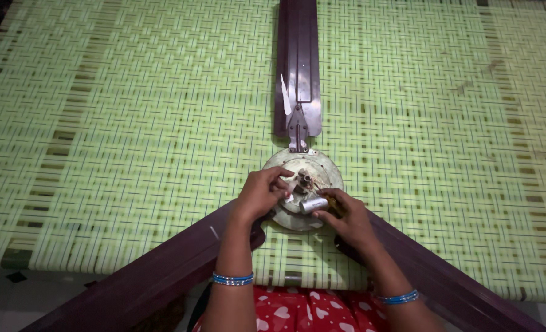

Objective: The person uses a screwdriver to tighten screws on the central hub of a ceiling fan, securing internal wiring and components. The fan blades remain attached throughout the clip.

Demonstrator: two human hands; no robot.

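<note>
A ceiling fan lies flat on a woven cot [101, 123] of pale green strapping, its three dark maroon blades spread out from a round, off-white motor housing [325, 169] near the person's edge of the cot.

On the left, one blade [150, 270] runs down and out past the cot's edge. The left hand [262, 193] rests over the left part of the housing, its fingertips pinched in a narrow grip at the central shaft [304, 180], where some small fitting or wire seems to sit; it is too small to tell exactly what.

In the middle, the far blade [298, 61] points straight away and is fixed to the housing by its metal bracket [298, 129], with a pale scrap or chip showing on its left edge.

Just right of the shaft, the right hand [346, 218] holds a small silvery cylinder [313, 205], apparently a capacitor, between thumb and fingers, lying on its side and touching the top of the housing. The right blade [457, 283] passes under that wrist.

As a judgement: the fan is down and laid out, all three blades remain attached, and the housing looks closed. The work sits at the hub, with the cylinder lifted clear of any mount but close to the shaft; whether its leads are connected cannot be seen. Most of any dismantling appears not yet done.
</note>
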